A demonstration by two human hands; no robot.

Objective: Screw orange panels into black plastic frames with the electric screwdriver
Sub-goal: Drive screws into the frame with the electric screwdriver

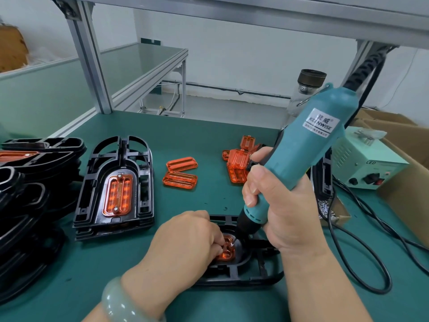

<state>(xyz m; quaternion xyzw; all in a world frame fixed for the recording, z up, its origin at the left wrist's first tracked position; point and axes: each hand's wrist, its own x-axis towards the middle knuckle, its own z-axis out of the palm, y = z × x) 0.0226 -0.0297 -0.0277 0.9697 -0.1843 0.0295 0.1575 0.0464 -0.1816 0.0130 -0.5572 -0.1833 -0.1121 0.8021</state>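
Right fingers [255, 180] wrapped tight round the lower body of the screwdriver [311, 140], thumb on the near side, right hand [285, 201] grasping it just above the black nose. Tool tilted, with its top leaning away and to the right. Bit pointing down, with its tip on the upper part of the panel [228, 252]. Left fingers [219, 245] curled, tips gripping the same panel just left of the bit. Left hand [185, 238] lying over the left half of the frame [255, 273], pale green bracelet [120, 300] on the wrist.

Panel seated in the middle recess of the frame, mostly hidden under both hands. Frame flat on the green worktop [209, 126], near the front edge.

To the left, a short stack of frames [116, 182]. Top one with an orange insert [118, 194] already in its recess, a screw at each end. Further left, a bigger pile of black frames [27, 182], some tilted.

Behind the hands, two loose panels [181, 173] side by side on the worktop. More of them in a heap [239, 163] just behind the right fingers.

On the right, small screws [325, 208] in a low tray, partly hidden by the right hand. Beyond it a pale power box [364, 163] marked LED. Black cable [362, 252] looping over the worktop in front of the box. Cardboard box [406, 159] at the right edge.
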